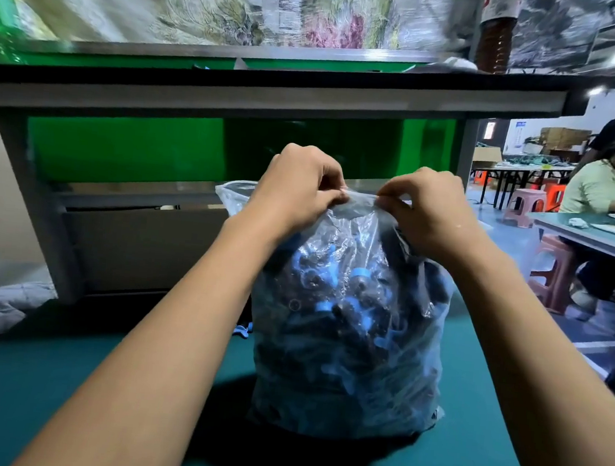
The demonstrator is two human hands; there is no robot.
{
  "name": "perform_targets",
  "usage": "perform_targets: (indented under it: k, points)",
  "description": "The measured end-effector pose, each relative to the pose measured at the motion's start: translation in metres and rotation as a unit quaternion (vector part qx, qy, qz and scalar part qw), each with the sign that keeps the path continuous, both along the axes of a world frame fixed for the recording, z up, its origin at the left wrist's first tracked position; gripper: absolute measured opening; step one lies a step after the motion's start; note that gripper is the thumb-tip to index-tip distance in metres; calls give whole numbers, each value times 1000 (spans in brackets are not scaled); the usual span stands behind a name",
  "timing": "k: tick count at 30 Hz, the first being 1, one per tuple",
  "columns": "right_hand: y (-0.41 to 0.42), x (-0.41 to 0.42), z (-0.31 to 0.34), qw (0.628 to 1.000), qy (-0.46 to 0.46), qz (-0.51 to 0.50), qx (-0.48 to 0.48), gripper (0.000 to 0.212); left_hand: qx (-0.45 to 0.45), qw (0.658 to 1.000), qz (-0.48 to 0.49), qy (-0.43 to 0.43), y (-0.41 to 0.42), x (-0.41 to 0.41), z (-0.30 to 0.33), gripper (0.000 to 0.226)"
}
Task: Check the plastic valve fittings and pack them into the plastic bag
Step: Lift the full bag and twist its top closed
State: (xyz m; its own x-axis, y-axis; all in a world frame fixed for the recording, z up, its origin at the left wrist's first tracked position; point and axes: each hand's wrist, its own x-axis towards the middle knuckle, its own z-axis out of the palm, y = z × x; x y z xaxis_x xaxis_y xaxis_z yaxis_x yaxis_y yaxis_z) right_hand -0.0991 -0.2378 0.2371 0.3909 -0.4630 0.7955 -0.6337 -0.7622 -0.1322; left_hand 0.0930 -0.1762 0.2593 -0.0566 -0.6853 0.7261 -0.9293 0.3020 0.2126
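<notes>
Left hand (pixel 298 190) and right hand (pixel 426 210) pinch the bag (pixel 347 349) mouth | bag upright on table (pixel 59 378) | fittings (pixel 360 275) fill bag

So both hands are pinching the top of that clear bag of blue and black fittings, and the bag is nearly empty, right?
Not quite: the head view shows the plastic bag bulging, nearly full of blue and black fittings, not nearly empty. The rest holds: the left hand and right hand both pinch its gathered top as it stands on the green table.
</notes>
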Motion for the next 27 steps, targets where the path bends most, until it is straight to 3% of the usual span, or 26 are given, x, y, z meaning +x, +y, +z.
perform_targets:
  k: [3,7,13,17,21,27]
  points:
    - [4,10,-2,1000,-4,-7,-20,21,-11,1000,-12,17,1,-3,4,6]
    - [3,9,-2,996,-57,61,-6,18,12,1000,-13,2,8,0,13,7]
    - [-3,-3,-1,992,-100,75,10,23,66,997,51,-2,27,29,10,45]
    - [-11,-4,-6,990,-118,69,37,24,51,995,58,66,38,61,6,39]
    - [-15,1,-11,987,-141,42,58,27,65,980,-34,185,46,84,-4,22]
    - [-7,10,-5,989,-122,2,87,22,9,955,-120,272,44,86,-10,17]
